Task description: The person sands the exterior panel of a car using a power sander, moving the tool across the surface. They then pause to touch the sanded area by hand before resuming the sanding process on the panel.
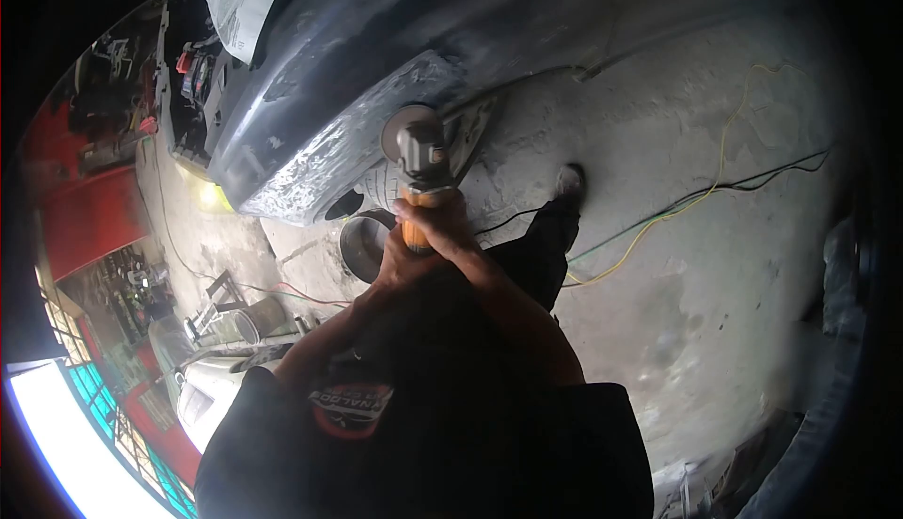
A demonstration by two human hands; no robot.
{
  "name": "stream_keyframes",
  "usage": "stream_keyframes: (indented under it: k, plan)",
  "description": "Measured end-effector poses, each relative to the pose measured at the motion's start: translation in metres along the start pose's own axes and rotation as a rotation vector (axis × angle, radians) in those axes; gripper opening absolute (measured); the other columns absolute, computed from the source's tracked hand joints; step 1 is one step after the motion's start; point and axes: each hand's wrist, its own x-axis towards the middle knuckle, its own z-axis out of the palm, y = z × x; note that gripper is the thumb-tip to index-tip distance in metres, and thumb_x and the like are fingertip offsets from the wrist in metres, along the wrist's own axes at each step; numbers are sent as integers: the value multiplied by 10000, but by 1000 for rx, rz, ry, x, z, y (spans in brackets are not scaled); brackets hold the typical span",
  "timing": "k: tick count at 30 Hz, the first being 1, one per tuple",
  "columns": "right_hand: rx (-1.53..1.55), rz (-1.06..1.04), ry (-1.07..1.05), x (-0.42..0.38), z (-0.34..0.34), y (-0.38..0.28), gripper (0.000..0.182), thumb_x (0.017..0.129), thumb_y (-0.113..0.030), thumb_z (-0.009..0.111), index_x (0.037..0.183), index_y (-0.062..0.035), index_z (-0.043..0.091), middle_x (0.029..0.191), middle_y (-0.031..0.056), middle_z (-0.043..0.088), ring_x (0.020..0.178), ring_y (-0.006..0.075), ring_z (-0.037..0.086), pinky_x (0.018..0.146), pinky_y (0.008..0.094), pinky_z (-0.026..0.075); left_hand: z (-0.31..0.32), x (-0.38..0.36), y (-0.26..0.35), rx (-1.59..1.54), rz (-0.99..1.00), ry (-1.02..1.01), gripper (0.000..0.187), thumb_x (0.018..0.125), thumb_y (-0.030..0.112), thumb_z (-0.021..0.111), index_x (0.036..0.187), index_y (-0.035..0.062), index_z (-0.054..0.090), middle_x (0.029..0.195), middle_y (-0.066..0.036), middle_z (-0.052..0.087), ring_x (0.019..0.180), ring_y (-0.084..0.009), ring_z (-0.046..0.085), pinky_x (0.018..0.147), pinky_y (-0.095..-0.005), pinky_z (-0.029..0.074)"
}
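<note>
Both hands are wrapped round the orange body of an angle grinder in the middle of the view. My left hand closes on the rear of the body, and my right hand grips it just ahead, nearer the metal head. The grinder's round disc lies against or just over the lower edge of a dark car body panel. Whether it touches cannot be made out. Bare, scuffed silvery patches show along the panel's lower part. Parts of the fingers are hidden by the tool and by each other.
Below the panel stands a round metal container. A bucket and a metal frame are to the left. Green, black and yellow cables cross the concrete floor at right. Paper sheeting hangs on the car at upper left.
</note>
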Motion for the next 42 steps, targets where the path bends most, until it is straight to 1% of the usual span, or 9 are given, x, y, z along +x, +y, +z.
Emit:
stream_keyframes:
  k: [3, 9, 13, 21, 25, 31, 35, 39, 42]
  plan:
    - [-81, 32, 4, 5, -6, -29, 247, 839, -174, 759, 976, 9, 666, 810, 70, 701, 732, 158, 694, 685, 326, 555, 4, 10, 17, 23, -94, -32, 593, 722, 181, 864, 1191, -42, 580, 1078, -114, 684, 1018, -196, 666, 883, -358, 527]
    - [7, 34, -22, -7, 10, -12, 227, 838, -160, 764, 961, 7, 672, 820, 85, 710, 744, 167, 698, 700, 328, 557, -3, -10, -4, 26, 39, 47, 560, 734, 187, 864, 1173, -41, 601, 1098, -116, 684, 1058, -193, 662, 884, -351, 526]
    - [-4, 51, 60, 3, -10, -19, 197, 856, -134, 748, 947, 28, 682, 823, 81, 710, 736, 154, 694, 684, 302, 561, 9, 12, 8, 14, -67, -4, 576, 727, 179, 866, 1172, -48, 580, 1090, -123, 679, 1030, -196, 663, 867, -357, 530]
    - [61, 154, -30, -10, 3, -9, 386, 779, -243, 838, 1030, 3, 682, 931, 85, 723, 857, 177, 698, 804, 343, 557, 0, -8, -18, 83, 7, 81, 662, 698, 210, 882, 1212, -44, 550, 1127, -135, 670, 1057, -212, 663, 880, -365, 530]
    - [117, 88, 53, 3, -18, -11, 193, 839, -108, 739, 953, 29, 666, 823, 87, 700, 744, 168, 696, 706, 316, 570, 11, 15, 3, 101, -76, 28, 619, 705, 221, 882, 1173, -41, 575, 1094, -112, 669, 1031, -193, 660, 867, -356, 529]
    - [-64, 73, -67, -12, 13, 0, 211, 843, -124, 750, 982, 6, 659, 818, 65, 697, 777, 139, 681, 729, 318, 546, -7, -19, -21, 130, 36, 176, 642, 719, 224, 878, 1206, -43, 556, 1126, -132, 671, 1060, -201, 665, 890, -366, 531]
    - [112, 64, -81, -4, -13, 27, 218, 840, -110, 740, 1005, 5, 655, 844, 65, 693, 770, 151, 680, 730, 315, 549, 4, -1, -30, 227, 11, 111, 737, 698, 244, 880, 1265, -48, 509, 1150, -150, 666, 1064, -217, 664, 886, -362, 532]
    - [301, 54, 47, 4, -35, 4, 213, 855, -117, 738, 995, 21, 653, 847, 76, 697, 787, 170, 693, 724, 327, 566, 23, 19, 14, 211, -19, 66, 759, 681, 244, 881, 1266, -46, 494, 1125, -149, 671, 1038, -202, 665, 869, -354, 532]
    - [200, 115, 1, -4, -22, 3, 240, 840, -146, 780, 989, 11, 678, 860, 74, 711, 756, 146, 692, 698, 317, 562, 18, 8, -7, 182, 28, 127, 746, 688, 245, 885, 1261, -35, 498, 1127, -139, 665, 1062, -205, 661, 892, -358, 526]
